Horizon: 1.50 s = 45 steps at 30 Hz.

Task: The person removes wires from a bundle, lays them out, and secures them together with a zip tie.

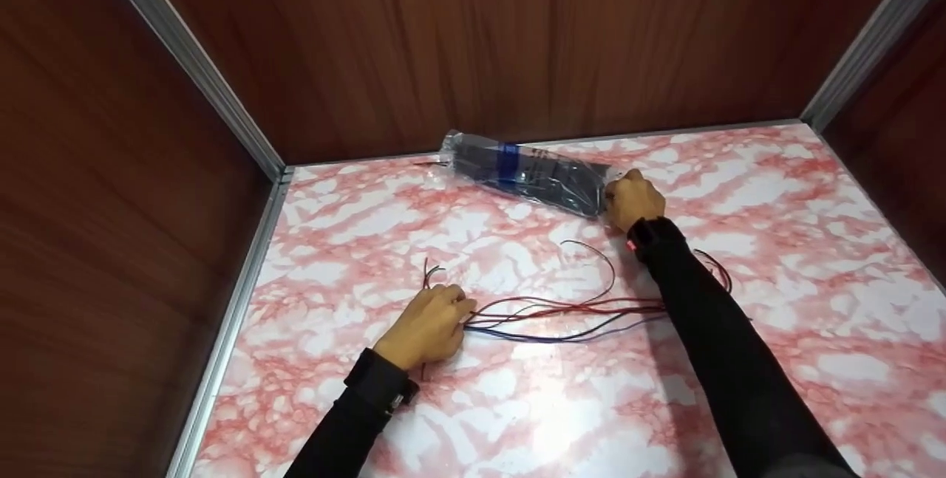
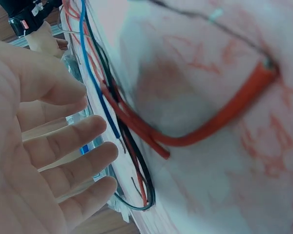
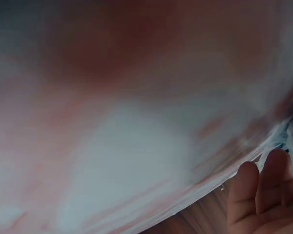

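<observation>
Several loose wires (image 1: 576, 308), red, black and blue, lie stretched sideways across the table. My left hand (image 1: 429, 323) is at their left end, the fingers relaxed and slightly bent beside them. In the left wrist view, a gap shows between the fingers (image 2: 83, 161) and the wires (image 2: 132, 131); one thick red wire curves close to the camera. Farther back, my right hand (image 1: 635, 201) pinches the right end of a clear plastic bag (image 1: 528, 171) with dark contents and a blue band. Only two fingertips (image 3: 276, 163) and a bit of crinkled plastic appear in the right wrist view.
The red-and-white marbled table (image 1: 488, 397) meets a brown wood-grain panel (image 1: 517, 42) at the back, just behind the bag. Metal-framed panels stand on the left and right. My right forearm (image 1: 724, 345) passes over the wires' right end.
</observation>
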{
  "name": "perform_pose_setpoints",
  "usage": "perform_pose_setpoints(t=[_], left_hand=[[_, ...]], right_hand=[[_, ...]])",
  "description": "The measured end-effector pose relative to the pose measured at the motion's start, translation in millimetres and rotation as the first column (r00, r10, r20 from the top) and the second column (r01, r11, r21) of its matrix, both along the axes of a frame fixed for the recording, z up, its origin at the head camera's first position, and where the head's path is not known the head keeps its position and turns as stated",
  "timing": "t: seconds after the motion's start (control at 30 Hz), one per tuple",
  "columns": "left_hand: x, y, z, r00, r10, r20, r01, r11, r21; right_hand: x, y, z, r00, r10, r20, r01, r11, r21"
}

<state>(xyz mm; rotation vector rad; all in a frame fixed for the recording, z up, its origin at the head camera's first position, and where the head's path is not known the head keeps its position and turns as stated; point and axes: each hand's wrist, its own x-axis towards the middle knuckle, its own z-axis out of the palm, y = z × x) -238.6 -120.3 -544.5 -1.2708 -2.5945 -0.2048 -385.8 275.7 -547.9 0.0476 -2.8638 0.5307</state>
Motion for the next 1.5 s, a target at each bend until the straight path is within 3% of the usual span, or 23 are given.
perform_pose_setpoints(t=[0.17, 0.37, 0.53, 0.63, 0.7, 0.8, 0.93, 1.03, 1.1, 1.17, 1.27, 1.4, 1.5], left_hand=[[0.5, -4.7, -1.9, 1.000, 0.013, -0.005, -0.013, 1.000, 0.015], [-7.4, -9.7, 4.9, 0.998, 0.041, 0.057, -0.041, 0.999, 0.007], [-17.2, -4.9, 7.8, 0.997, 0.033, 0.076, -0.033, 0.999, -0.001], [-17.9, -3.3, 5.0, 0.996, 0.038, 0.086, -0.038, 0.999, -0.003], [-16.1, -3.1, 1.9, 0.995, 0.044, 0.090, -0.045, 0.999, 0.006], [-11.8, -2.3, -3.0, 0.994, 0.044, 0.096, -0.046, 0.999, 0.020], [-6.9, -0.2, -6.6, 0.993, 0.040, 0.112, -0.043, 0.999, 0.022], [-4.7, 0.8, -7.3, 0.991, 0.043, 0.126, -0.046, 0.999, 0.017], [-4.0, 1.4, -7.7, 0.991, 0.042, 0.129, -0.044, 0.999, 0.016], [-3.9, 1.7, -7.8, 0.991, 0.035, 0.129, -0.037, 0.999, 0.018], [-4.4, 2.1, -6.8, 0.992, 0.022, 0.121, -0.025, 1.000, 0.018], [-4.2, 1.8, -5.2, 0.993, 0.028, 0.114, -0.029, 1.000, 0.006], [-3.1, 2.1, -5.6, 0.992, 0.035, 0.120, -0.034, 0.999, -0.005]], right_hand=[[8.5, 5, 9.8, 0.994, 0.070, -0.089, -0.068, 0.997, 0.024], [36.2, 22, 28.6, 0.977, 0.128, -0.169, -0.129, 0.992, 0.005], [53.3, 44, 34.4, 0.993, 0.092, -0.070, -0.102, 0.982, -0.159], [53.5, 46, 32.4, 0.997, 0.070, 0.044, -0.053, 0.947, -0.317], [49.9, 43, 28.8, 0.993, 0.075, 0.090, -0.038, 0.931, -0.363], [43.4, 35, 21.6, 0.993, 0.089, 0.075, -0.063, 0.955, -0.291], [37.2, 25, 10.5, 0.990, 0.095, -0.107, -0.101, 0.994, -0.046], [34.8, 21, 3.9, 0.965, 0.141, -0.221, -0.118, 0.986, 0.114], [34.2, 21, 1.1, 0.952, 0.193, -0.237, -0.150, 0.970, 0.190], [35.1, 21, 0.5, 0.953, 0.226, -0.203, -0.184, 0.961, 0.206], [37.4, 23, 1.5, 0.960, 0.239, -0.146, -0.217, 0.964, 0.156], [40.4, 24, 3.2, 0.975, 0.200, -0.099, -0.194, 0.979, 0.062], [41.6, 21, 2.3, 0.981, 0.183, -0.067, -0.177, 0.981, 0.079]])
